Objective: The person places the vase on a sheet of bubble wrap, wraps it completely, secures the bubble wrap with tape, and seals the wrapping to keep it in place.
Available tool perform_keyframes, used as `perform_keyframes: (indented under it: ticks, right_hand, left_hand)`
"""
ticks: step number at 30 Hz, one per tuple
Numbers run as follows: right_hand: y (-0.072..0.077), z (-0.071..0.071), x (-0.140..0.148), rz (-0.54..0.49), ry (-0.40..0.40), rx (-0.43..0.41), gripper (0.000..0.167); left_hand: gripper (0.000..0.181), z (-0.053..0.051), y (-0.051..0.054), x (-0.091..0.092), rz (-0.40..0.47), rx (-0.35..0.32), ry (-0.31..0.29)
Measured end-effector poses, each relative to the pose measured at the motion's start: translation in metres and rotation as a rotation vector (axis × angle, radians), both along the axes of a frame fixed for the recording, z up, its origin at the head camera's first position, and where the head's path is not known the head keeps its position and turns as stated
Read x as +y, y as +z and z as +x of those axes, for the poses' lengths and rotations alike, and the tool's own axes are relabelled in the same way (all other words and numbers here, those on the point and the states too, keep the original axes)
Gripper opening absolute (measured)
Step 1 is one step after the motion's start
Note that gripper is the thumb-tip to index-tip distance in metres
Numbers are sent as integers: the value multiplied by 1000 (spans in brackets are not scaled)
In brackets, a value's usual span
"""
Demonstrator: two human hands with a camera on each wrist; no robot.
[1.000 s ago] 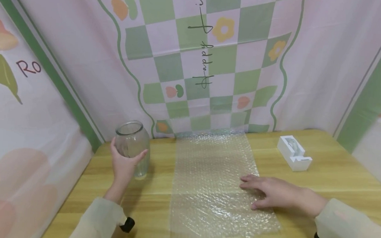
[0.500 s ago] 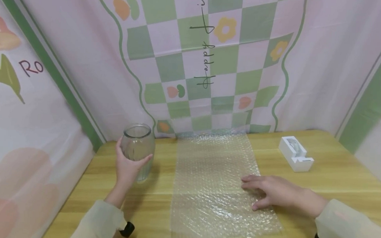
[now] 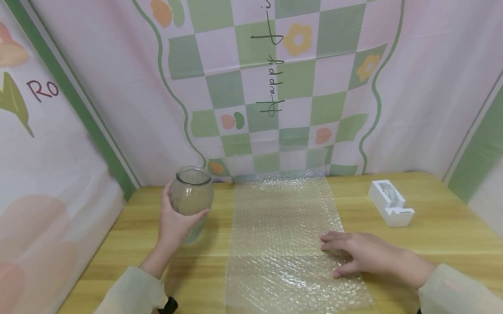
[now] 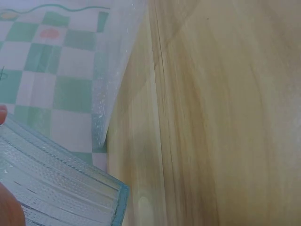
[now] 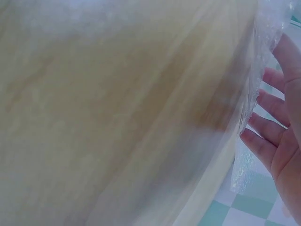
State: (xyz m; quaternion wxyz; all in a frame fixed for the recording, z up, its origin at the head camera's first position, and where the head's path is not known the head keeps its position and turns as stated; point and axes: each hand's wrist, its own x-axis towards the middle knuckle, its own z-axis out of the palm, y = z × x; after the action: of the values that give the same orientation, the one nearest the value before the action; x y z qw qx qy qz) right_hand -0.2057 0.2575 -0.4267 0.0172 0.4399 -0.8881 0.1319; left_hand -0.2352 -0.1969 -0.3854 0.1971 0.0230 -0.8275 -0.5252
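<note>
My left hand (image 3: 178,224) grips a clear glass vase (image 3: 192,201), thumb on its near side and fingers around its far left. The vase has a round mouth and ribbed sides. In the left wrist view its ribbed lower glass (image 4: 61,174) and thick base rim show; whether the base touches the table I cannot tell. A sheet of bubble wrap (image 3: 277,243) lies flat across the middle of the table. On its right edge rest the fingertips of my right hand (image 3: 366,253), fingers spread and slightly bent. In the right wrist view those fingers (image 5: 270,129) touch the wrap.
A white tape dispenser (image 3: 390,204) with a roll of clear tape stands at the back right of the wooden table (image 3: 436,209). Behind, a printed curtain (image 3: 294,78) meets the table's back edge, where the wrap's far end reaches it. Printed cloth also hangs at both sides.
The vase has moved to the right, towards the bubble wrap, and slightly nearer, with my left hand around it. My right hand has stayed almost still on the wrap.
</note>
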Motion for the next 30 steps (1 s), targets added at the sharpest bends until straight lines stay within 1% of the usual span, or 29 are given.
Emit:
perform_keyframes:
  ticks: [3,10,16,19,24,28,30]
  right_hand:
    - [1,1,0,-10,-12,-12,63]
    - [7,3,0,-21,-28,-28,64]
    - [8,3,1,-20,-29,-28,68]
    - [8,3,0,-35,-15,11,67]
    - [9,2,-3,-102,28,124,57]
    - [13,2,-5,-122,28,143,53]
    - [16,3,-6,-119,21,133,53]
  left_hand:
    - [119,1,0,2,-23,13,-18]
    - [120,6,-3,10,-110,33,-54]
    - [121,8,-5,17,-124,51,-96]
    - [120,10,-5,21,-137,49,-107]
    - [121,13,-2,26,-212,30,-125]
    - [122,17,1,30,-266,21,-164]
    - [122,18,2,31,-283,16,-187]
